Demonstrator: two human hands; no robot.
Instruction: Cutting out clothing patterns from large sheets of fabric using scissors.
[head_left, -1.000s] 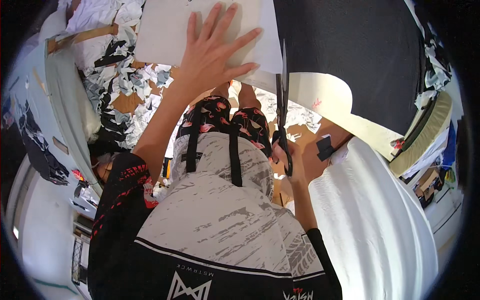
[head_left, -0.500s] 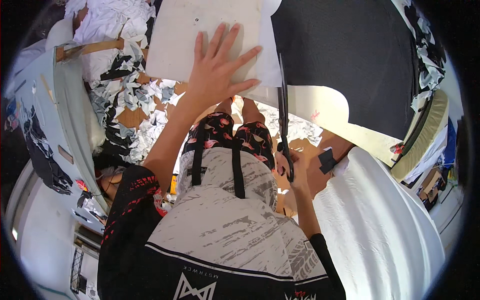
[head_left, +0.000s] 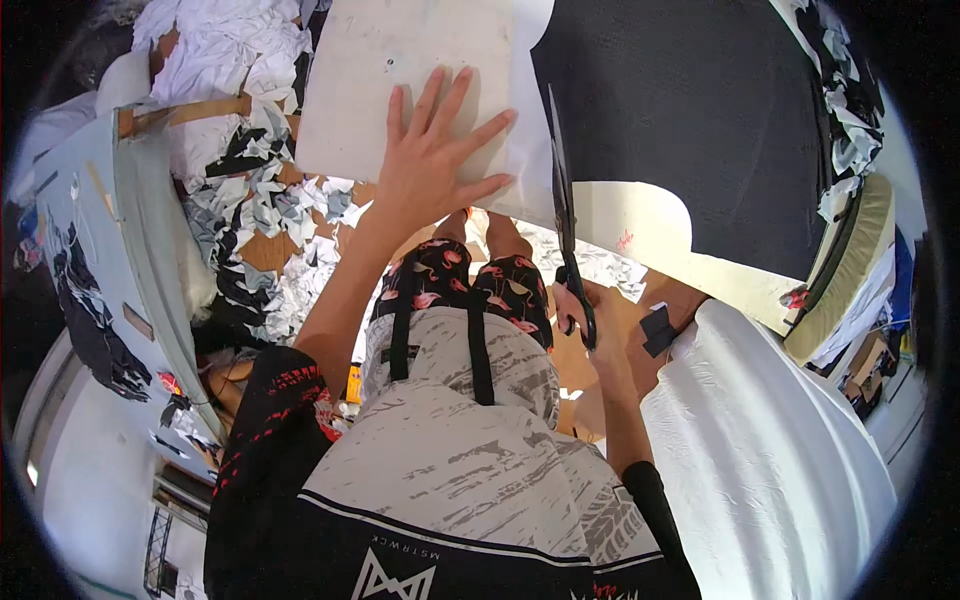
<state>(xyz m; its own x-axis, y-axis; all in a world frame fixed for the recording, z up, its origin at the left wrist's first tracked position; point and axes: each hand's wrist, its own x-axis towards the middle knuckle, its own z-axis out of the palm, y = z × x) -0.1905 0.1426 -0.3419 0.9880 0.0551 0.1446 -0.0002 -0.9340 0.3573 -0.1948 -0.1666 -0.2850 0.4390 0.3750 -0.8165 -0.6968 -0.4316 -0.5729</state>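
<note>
My left hand (head_left: 434, 155) lies flat with spread fingers on a cream pattern sheet (head_left: 355, 50), over white material (head_left: 530, 150). Large black scissors (head_left: 564, 200) point away from me, gripped by the handles in my right hand (head_left: 585, 310), their blades at the white material's right side. Right of the blades lies a black fabric piece (head_left: 680, 110) on a cream surface (head_left: 635, 210) with a curved edge visible and a small red marking. Whether the blades are fully closed I cannot tell.
Crumpled white, grey and black scraps (head_left: 285, 210) cover the floor. A pale blue board (head_left: 140, 260) stands at left. Draped white material (head_left: 760, 450) fills the lower right; a khaki padded edge (head_left: 840, 280) and a cardboard box (head_left: 865, 375) are at far right.
The work surface and both hands appear lower in the picture than a second ago, with the whole view shifted. The scissor tips have moved slightly left relative to the black fabric.
</note>
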